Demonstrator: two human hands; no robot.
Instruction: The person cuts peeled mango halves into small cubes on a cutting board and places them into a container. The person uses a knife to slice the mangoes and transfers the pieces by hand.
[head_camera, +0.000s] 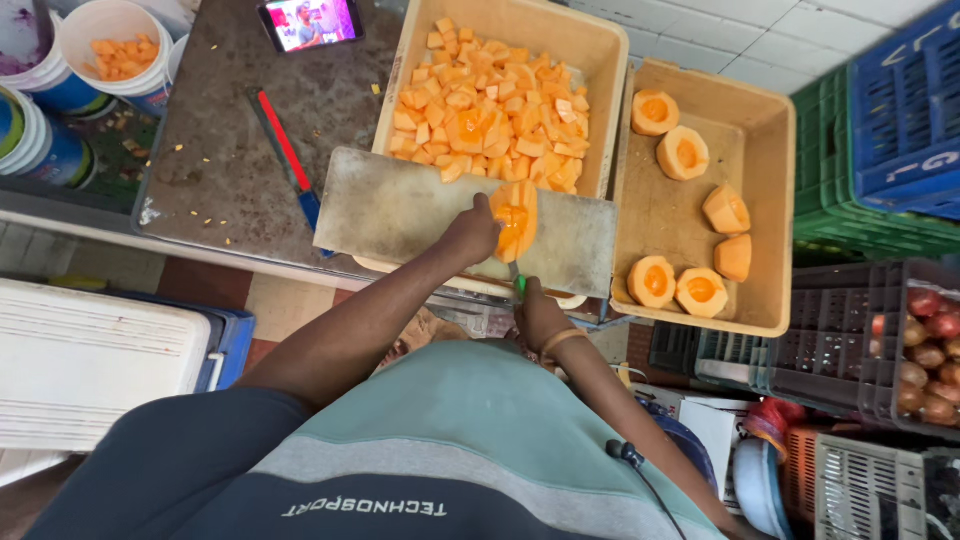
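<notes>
A grey cutting board (400, 210) lies across the near edge of a tan tub (400, 80) full of orange melon cubes (490, 110). On the board's right part sits a cut piece of orange melon (518, 220). My left hand (470, 235) presses on its left side. My right hand (535, 312) grips a green-handled knife (517, 282) whose blade runs up into the melon piece.
A second tan tub (660, 215) at the right holds several peeled melon halves (683, 153). A red and blue tool (285, 150) and a phone (310, 22) lie on the metal table. White buckets (110, 45) stand at upper left; crates of fruit (915, 345) at right; a white cooler (85, 360) at lower left.
</notes>
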